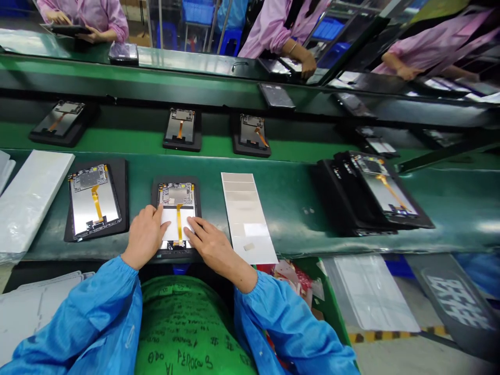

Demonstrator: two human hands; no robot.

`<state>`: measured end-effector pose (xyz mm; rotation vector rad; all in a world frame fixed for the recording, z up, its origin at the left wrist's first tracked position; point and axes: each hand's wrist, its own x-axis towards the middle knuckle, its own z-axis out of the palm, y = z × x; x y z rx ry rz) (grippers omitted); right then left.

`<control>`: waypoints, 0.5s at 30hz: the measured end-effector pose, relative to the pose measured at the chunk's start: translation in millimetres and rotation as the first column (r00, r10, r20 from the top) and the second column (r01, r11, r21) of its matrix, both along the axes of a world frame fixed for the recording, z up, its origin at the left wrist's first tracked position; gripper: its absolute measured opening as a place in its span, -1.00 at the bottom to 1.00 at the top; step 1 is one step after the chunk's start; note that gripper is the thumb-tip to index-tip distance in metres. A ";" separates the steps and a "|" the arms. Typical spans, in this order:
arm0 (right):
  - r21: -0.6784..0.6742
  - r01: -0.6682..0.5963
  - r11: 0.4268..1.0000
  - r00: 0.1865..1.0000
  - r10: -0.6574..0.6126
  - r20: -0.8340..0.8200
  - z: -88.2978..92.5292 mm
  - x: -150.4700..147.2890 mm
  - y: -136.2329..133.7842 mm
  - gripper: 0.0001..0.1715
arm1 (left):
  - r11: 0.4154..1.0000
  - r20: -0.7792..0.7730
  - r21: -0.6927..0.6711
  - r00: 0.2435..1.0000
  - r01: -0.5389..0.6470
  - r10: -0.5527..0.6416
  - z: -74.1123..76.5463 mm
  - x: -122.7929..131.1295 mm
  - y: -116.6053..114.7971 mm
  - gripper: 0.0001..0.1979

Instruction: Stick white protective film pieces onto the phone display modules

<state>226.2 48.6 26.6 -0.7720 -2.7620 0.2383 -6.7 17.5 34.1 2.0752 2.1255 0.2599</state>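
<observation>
Both hands on one opened tablet-like unit (175,195), which sits on a black pad at the near edge of the green worktop (289,200), straight in front of the person. Left hand (146,234) at the unit's left side, thumb and forefinger apart, tips resting on it; right hand (214,247) at the right side, fingers loosely spread, tips touching the pale area beside the orange ribbon cable (179,224). Hands are apart, cable running between them, neither clamped on anything. Second opened unit (84,208) just left, tilted, on its own black pad. Pale sheet strip (250,219) near the right hand, stack of black pads (338,200) farther right with another opened unit (385,190) on top. Three more units (179,127) on pads along the bright green strip beyond. Co-workers in pink sleeves (269,31) across the line.
</observation>
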 end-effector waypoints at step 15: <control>-0.781 0.301 0.548 0.660 -0.710 -0.244 -6.4 13.0 3.6 -0.18 | 0.897 0.860 0.028 0.467 -0.441 0.203 -24.6 28.6 10.8 -0.17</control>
